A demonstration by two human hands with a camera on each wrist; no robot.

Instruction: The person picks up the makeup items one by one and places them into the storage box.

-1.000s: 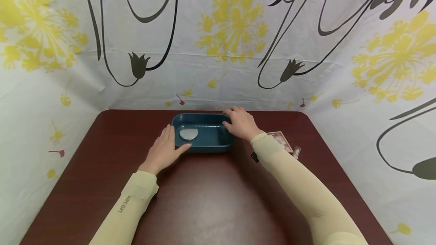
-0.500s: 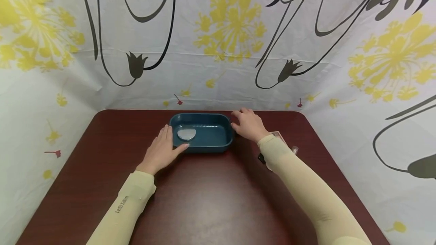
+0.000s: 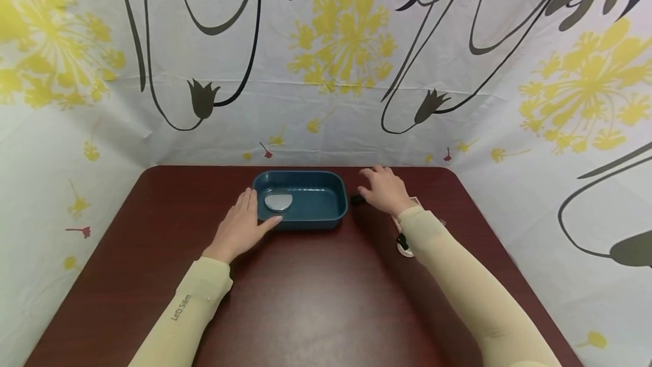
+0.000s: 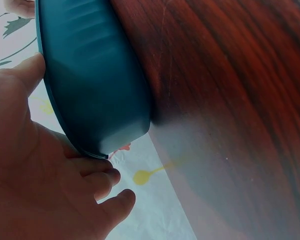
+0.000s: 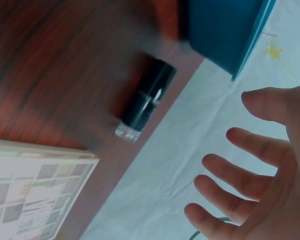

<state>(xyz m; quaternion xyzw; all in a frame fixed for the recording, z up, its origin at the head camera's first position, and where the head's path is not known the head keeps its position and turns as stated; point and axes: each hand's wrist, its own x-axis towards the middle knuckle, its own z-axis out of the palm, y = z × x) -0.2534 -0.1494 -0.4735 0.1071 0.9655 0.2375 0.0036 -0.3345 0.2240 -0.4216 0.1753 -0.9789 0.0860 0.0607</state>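
Note:
A dark blue rectangular dish (image 3: 311,222) stands near the back edge of the table, a silvery rounded piece (image 3: 278,202) lying in its left part. My left hand (image 3: 238,225) rests against the dish's left end, fingers straight and thumb along the front wall. The left wrist view shows that thumb (image 4: 32,70) touching the rim. To the right of the dish, my right hand (image 3: 385,190) hovers with fingers spread, holding nothing. Below it lies a small black tube with a clear end (image 5: 149,95), apart from the fingers, its far side partly hidden in the head view.
A flat palette with several squares (image 5: 35,195) lies right of the tube, mostly behind my right wrist in the head view. By that sleeve sits a white round piece (image 3: 406,252). Patterned fabric (image 3: 316,106) hangs right behind the table (image 3: 305,299).
My right hand has drawn away from the dish's right end toward the right, uncovering the black tube. The left hand keeps its place on the dish.

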